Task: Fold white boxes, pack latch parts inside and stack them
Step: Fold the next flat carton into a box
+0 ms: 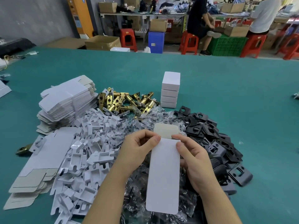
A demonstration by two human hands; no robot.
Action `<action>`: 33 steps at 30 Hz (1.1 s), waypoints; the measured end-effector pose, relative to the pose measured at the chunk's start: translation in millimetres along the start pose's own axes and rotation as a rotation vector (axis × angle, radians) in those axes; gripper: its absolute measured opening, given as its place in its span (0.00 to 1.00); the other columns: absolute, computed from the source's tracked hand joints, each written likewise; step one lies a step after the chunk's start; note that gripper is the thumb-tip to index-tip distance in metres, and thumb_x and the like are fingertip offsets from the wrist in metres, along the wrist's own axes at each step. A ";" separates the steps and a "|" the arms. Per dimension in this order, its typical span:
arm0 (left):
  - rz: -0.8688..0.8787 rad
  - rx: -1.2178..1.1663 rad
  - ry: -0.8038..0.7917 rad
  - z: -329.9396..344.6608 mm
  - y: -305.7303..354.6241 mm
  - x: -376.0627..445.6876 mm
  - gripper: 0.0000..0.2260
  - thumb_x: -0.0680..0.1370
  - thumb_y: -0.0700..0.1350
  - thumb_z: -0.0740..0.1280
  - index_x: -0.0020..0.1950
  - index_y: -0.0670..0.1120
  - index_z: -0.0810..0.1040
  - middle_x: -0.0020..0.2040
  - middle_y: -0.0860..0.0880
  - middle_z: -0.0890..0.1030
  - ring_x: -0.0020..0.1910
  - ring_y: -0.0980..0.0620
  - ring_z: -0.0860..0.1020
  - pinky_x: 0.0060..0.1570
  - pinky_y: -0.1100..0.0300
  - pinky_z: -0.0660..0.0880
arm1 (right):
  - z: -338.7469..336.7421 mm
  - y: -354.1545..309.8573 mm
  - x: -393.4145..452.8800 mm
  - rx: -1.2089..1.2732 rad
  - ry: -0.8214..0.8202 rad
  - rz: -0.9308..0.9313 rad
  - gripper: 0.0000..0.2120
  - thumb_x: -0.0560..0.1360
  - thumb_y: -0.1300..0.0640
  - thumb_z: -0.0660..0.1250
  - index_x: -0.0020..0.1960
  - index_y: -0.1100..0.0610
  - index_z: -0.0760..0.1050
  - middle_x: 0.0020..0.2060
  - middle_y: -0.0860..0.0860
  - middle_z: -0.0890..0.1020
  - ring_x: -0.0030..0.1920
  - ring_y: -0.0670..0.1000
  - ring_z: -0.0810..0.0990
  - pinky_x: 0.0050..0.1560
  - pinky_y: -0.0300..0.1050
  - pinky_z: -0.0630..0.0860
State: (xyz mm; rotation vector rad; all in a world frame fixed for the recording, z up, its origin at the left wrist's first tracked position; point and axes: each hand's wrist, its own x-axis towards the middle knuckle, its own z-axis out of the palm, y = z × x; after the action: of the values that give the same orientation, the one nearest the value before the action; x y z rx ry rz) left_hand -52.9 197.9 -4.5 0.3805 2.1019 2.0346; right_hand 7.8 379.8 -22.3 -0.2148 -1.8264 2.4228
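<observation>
I hold a flat, unfolded white box point(164, 175) upright over the parts, its grey top flap pointing away from me. My left hand point(137, 149) pinches its upper left corner. My right hand point(192, 160) pinches the upper right edge, thumb on the front face. Behind, several closed white boxes point(170, 90) stand stacked. Brass latch bolts point(126, 101) lie in a pile at centre. White plastic inserts point(87, 152) are heaped to the left, black strike plates point(215, 139) to the right, and clear bagged parts point(145, 125) lie under my hands.
Piles of flat white box blanks point(68, 101) sit at the left on the green table point(242, 102), with more blanks point(40, 160) at the near left. Beyond the table's far edge are cardboard cartons, red stools and two seated people.
</observation>
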 end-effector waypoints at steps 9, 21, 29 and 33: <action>0.003 0.011 0.019 0.2 -1.3 0.7 0.04 0.74 0.51 0.73 0.46 0.53 0.87 0.49 0.52 0.86 0.49 0.51 0.82 0.51 0.48 0.80 | -0.4 -1.6 -0.8 0.023 0.000 0.014 0.13 0.71 0.48 0.74 0.53 0.53 0.84 0.45 0.54 0.85 0.42 0.56 0.83 0.35 0.44 0.81; 0.011 -0.007 0.039 0.0 -4.3 2.7 0.05 0.77 0.43 0.74 0.45 0.51 0.88 0.60 0.60 0.83 0.56 0.56 0.83 0.55 0.53 0.81 | -0.9 -2.7 -1.0 0.034 -0.024 0.015 0.10 0.74 0.51 0.72 0.52 0.54 0.84 0.48 0.57 0.85 0.46 0.58 0.84 0.37 0.47 0.83; -0.019 -0.030 0.053 0.0 -6.3 3.5 0.05 0.73 0.50 0.75 0.46 0.51 0.87 0.56 0.54 0.85 0.55 0.42 0.82 0.54 0.43 0.82 | -0.8 -2.3 1.3 0.049 -0.038 -0.008 0.13 0.73 0.51 0.72 0.53 0.57 0.85 0.64 0.47 0.82 0.52 0.55 0.86 0.37 0.46 0.83; 0.018 -0.008 0.062 0.5 -4.8 2.6 0.04 0.73 0.51 0.74 0.46 0.54 0.85 0.47 0.52 0.85 0.48 0.43 0.81 0.48 0.45 0.81 | -1.6 -1.9 -0.1 0.032 -0.038 -0.018 0.10 0.74 0.52 0.73 0.55 0.53 0.84 0.56 0.49 0.85 0.47 0.56 0.86 0.38 0.49 0.84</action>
State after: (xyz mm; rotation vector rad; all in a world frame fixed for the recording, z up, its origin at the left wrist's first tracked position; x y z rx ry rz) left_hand -55.5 199.1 -9.2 0.3404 2.1326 2.0906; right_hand 8.1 381.8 -20.8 -0.1496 -1.7946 2.4586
